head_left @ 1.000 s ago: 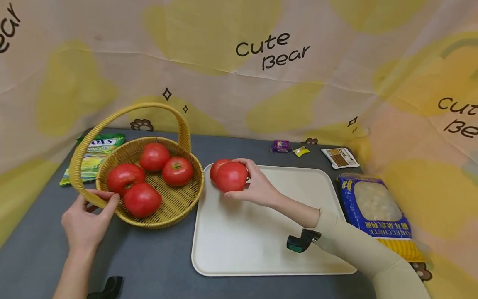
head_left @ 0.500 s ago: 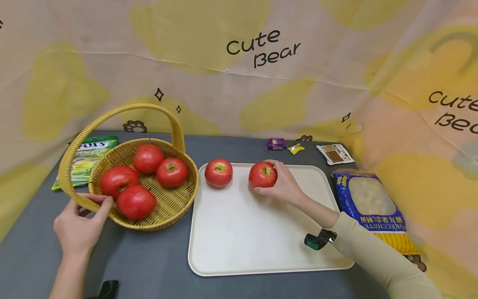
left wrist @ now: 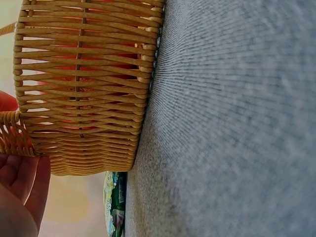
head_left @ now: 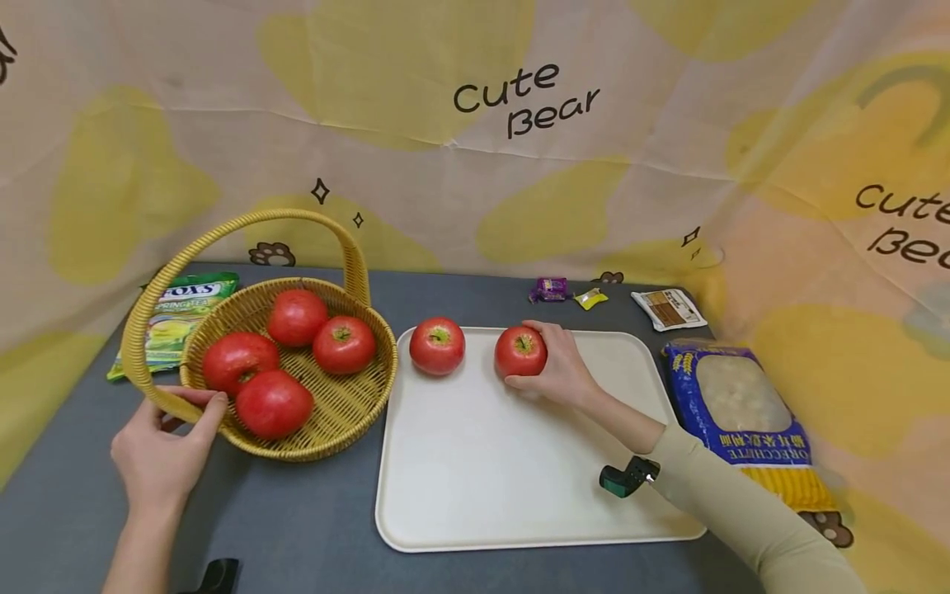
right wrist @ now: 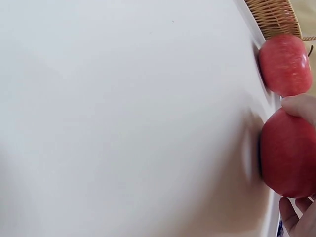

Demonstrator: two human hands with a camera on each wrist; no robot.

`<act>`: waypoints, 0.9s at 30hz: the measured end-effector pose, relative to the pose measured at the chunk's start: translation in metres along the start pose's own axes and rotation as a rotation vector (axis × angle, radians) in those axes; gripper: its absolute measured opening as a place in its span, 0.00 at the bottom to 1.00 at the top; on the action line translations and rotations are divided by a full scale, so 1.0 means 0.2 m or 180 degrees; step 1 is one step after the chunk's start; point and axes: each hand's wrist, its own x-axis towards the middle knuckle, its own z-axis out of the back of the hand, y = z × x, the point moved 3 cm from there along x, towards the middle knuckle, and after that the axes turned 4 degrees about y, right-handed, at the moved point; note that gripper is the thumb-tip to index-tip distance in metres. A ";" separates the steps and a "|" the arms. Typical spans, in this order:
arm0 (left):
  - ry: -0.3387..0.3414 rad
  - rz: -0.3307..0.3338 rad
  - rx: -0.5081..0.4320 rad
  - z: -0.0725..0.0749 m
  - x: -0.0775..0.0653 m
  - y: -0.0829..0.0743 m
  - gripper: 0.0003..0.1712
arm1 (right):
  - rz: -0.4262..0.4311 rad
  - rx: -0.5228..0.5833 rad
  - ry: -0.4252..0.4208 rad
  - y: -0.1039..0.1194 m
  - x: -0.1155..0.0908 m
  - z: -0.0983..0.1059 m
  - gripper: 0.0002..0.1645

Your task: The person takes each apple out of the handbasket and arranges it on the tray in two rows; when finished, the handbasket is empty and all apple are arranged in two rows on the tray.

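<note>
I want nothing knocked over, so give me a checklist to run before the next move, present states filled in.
1. Right grip free to leave: not ok; it is curled round the held apple.
2. Held apple's full weight on the tray: cannot tell.
3. Neighbouring apple apart from the held one: ok; the head view shows a gap.
4. Left grip on the basket handle: ok; it holds one end near the rim.
5. Basket upright on the table: ok.

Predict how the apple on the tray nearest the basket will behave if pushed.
The apple is apt to roll, being rounded and on a flat tray. Its glossy skin may be slightly slippery. It is probably firm, since its visible sides look smooth and undented.
</note>
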 end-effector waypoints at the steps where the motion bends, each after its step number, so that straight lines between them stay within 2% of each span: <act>1: -0.0002 -0.0007 -0.0003 0.00 0.00 0.00 0.11 | 0.0011 -0.0004 -0.0005 0.00 0.00 0.00 0.55; 8: -0.0027 -0.0050 -0.0024 0.00 0.00 0.00 0.12 | 0.0127 -0.0029 -0.0048 -0.01 0.00 -0.01 0.54; 13: -0.0020 -0.0002 -0.0016 -0.01 0.00 0.00 0.12 | 0.0090 -0.0031 -0.0082 -0.01 0.00 -0.01 0.51; 17: -0.0010 0.0027 -0.0012 -0.01 0.00 0.00 0.12 | 0.0205 -0.0062 -0.0217 0.04 0.01 0.02 0.37; 22: -0.0014 0.0003 -0.0019 -0.01 0.00 0.00 0.12 | 0.0651 0.0055 -0.0385 0.16 0.04 0.07 0.13; 25: -0.0032 -0.0036 -0.0019 -0.01 -0.01 0.00 0.12 | 0.0888 0.0244 -0.0358 0.26 0.08 0.07 0.06; 27: -0.0043 -0.0060 -0.0027 0.00 0.00 -0.01 0.12 | 0.0983 0.0383 -0.0262 0.33 0.11 0.06 0.05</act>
